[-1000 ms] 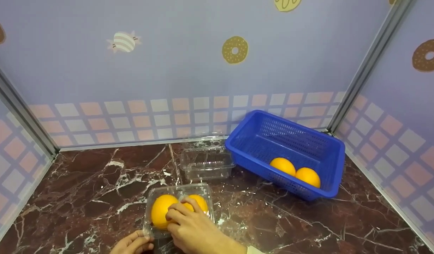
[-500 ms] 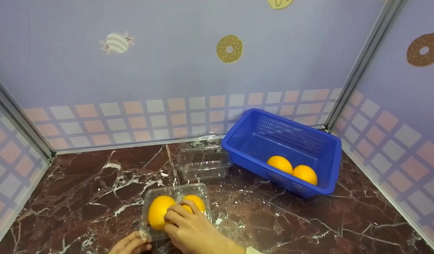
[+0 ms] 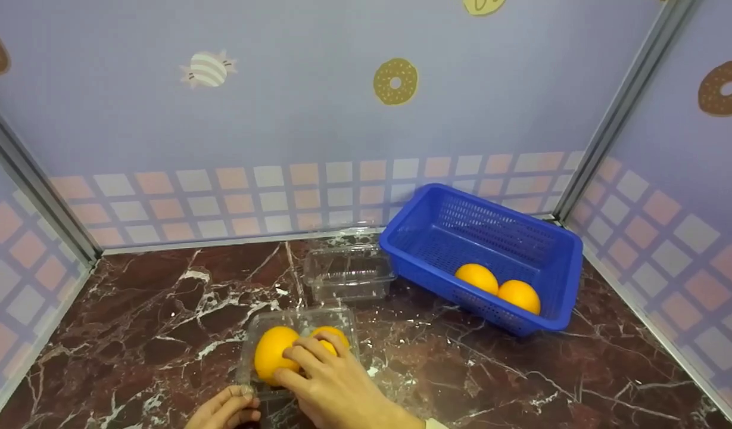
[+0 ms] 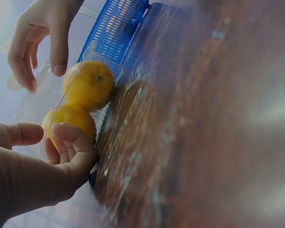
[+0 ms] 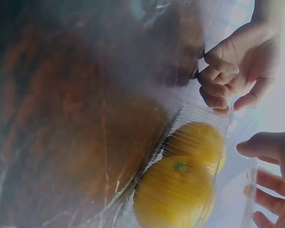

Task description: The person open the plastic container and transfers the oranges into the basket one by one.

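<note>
Two oranges, a left one (image 3: 271, 356) and a right one (image 3: 331, 333), lie side by side in a clear plastic fruit container (image 3: 267, 322) on the counter. My left hand (image 3: 223, 410) pinches the container's near left corner at the rim; its fingers (image 5: 218, 90) are bent there in the right wrist view. Over the oranges hovers my right hand (image 3: 336, 384), thumb and fingers spread and relaxed. The left wrist view shows the right hand (image 4: 42, 40) above the fruit, apparently holding nothing. In the head view it partly covers the right orange.
A blue perforated basket (image 3: 413, 262) with two more oranges (image 3: 498, 289) stands at the back right. Left of it, by the wall, sits another clear plastic container (image 3: 349, 280). Patterned panels (image 3: 306, 119) enclose the dark marbled counter (image 3: 151, 322) behind and at both sides.
The right hand's fingers have spread and shifted slightly over the oranges, with the thumb now apart from the fingers. The left hand stays at the container's corner. The oranges keep their places.
</note>
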A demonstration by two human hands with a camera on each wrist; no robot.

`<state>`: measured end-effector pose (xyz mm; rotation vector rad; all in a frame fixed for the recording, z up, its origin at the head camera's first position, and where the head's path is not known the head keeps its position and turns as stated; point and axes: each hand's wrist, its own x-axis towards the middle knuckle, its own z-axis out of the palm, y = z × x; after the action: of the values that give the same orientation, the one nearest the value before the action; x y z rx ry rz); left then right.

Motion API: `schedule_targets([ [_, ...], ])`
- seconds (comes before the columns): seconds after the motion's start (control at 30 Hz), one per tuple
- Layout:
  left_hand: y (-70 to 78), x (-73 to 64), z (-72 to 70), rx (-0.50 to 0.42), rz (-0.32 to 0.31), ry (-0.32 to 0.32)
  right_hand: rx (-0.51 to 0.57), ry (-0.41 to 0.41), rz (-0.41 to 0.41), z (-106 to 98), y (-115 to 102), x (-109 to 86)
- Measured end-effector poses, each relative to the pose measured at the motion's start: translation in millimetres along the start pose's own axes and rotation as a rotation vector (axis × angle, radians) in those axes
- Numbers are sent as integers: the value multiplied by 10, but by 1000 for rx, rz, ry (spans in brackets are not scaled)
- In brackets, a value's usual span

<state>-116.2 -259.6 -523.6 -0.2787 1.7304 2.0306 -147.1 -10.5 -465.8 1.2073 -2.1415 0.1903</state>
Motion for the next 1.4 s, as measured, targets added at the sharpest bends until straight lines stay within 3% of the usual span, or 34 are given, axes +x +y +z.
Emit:
schedule_targets([
  [0.2,10,-3,59,-21,-27,52,41,7,30,-82,-4,12],
  [0.3,15,18,63,4,-11,65,51,30,29,-93,-3,5],
  [0.57,-4,20,46,24,7,41,-11,98,-15,-51,15,-57],
  [0.87,11,28,22,57,16,12,45,-24,15,6,43,-134],
  [1.07,6,30,33,75,28,34,67,-98,29,16,53,-186],
  [1.27,-6,12,28,75,9,49,100,-118,46,10,78,-203],
  [1.4,12,-14,14,79,-1,94,138,-135,64,-17,118,-205],
])
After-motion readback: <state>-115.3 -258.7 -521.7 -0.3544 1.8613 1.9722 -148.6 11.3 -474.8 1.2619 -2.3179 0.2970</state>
